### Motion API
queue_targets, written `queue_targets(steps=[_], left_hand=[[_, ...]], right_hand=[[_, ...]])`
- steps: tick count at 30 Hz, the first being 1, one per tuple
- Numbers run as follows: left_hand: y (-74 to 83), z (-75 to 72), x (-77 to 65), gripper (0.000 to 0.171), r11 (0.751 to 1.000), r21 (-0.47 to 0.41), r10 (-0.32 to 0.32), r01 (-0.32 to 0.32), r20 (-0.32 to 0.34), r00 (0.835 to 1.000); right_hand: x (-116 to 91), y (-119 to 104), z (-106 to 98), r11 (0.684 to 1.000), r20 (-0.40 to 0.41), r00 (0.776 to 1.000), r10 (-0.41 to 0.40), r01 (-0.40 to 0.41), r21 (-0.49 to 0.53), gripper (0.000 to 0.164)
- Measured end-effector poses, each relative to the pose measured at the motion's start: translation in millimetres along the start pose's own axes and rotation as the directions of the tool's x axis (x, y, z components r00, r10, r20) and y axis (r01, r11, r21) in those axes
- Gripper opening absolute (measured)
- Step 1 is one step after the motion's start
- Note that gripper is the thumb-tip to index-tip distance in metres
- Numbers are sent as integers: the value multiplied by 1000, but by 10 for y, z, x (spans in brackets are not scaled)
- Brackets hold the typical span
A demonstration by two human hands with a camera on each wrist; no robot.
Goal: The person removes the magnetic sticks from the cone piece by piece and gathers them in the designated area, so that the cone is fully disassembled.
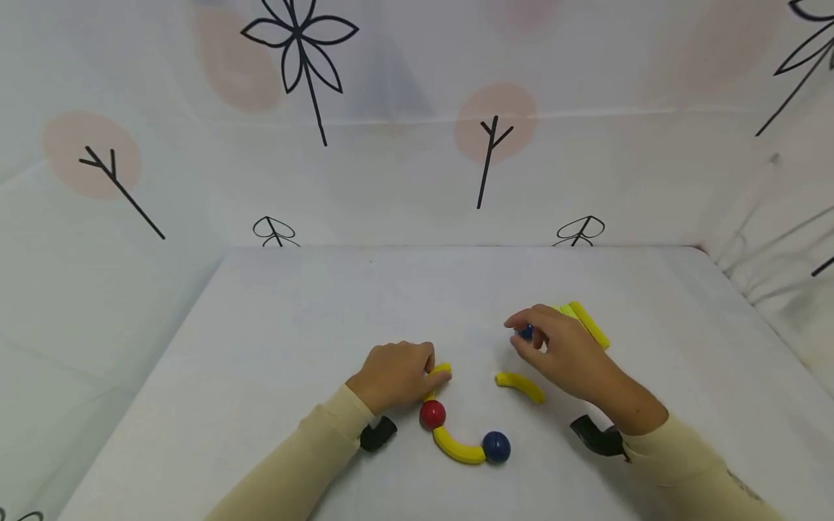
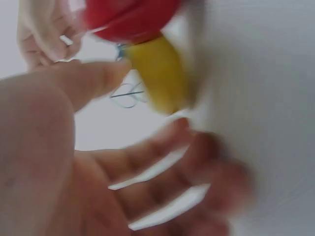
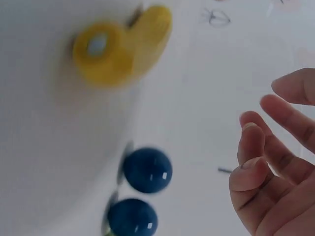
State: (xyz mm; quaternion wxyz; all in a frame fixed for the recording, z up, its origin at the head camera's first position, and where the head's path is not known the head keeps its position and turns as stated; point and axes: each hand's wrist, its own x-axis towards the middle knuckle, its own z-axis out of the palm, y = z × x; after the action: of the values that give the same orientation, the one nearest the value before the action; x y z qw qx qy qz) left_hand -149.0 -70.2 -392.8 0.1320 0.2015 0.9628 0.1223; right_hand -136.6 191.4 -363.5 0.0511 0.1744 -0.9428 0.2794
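Note:
My left hand (image 1: 399,373) pinches a short yellow curved bar (image 2: 160,73) between thumb and index finger, its other fingers loosely bent. One end of that bar meets a red ball (image 1: 433,414). From the ball, a second yellow curved bar (image 1: 459,447) runs to a dark blue ball (image 1: 497,447) on the white table. My right hand (image 1: 567,351) hovers with relaxed, parted fingers. Under its fingers a blue ball (image 1: 526,332) shows in part. The right wrist view has two blue balls (image 3: 147,169) close together on the table, apart from the fingers.
A loose yellow curved bar (image 1: 519,387) lies between the hands, a pale disc showing in its end. Several yellow straight bars (image 1: 589,324) lie side by side beyond the right hand, partly hidden by it. A patterned cloth (image 1: 404,181) hangs behind the table.

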Motion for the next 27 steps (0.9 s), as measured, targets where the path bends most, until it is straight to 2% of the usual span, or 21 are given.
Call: queue_targets(steps=[7,11,15,20,27], left_hand=[[51,-173,-129,60,996,88,-26,16,111,993],[57,-182,-164,63,998,63,-2,-9,166,986],[56,-179,-173,61,999,12,40,-43,180,983],[53,-173,-160,50,996,-46,78,-71,175,981],[35,-169,-140,38,994,-63,94,-86,136,986]], right_hand=[[61,-281,178,999,166,985,-40,37,22,27],[132,-389,319,997,274,958,-80,75,29,30],[176,-444,434,995,360,928,-97,85,49,33],[185,-453,502,992,399,908,-127,106,74,34],[168,-451,515,992,379,917,-125,121,37,32]])
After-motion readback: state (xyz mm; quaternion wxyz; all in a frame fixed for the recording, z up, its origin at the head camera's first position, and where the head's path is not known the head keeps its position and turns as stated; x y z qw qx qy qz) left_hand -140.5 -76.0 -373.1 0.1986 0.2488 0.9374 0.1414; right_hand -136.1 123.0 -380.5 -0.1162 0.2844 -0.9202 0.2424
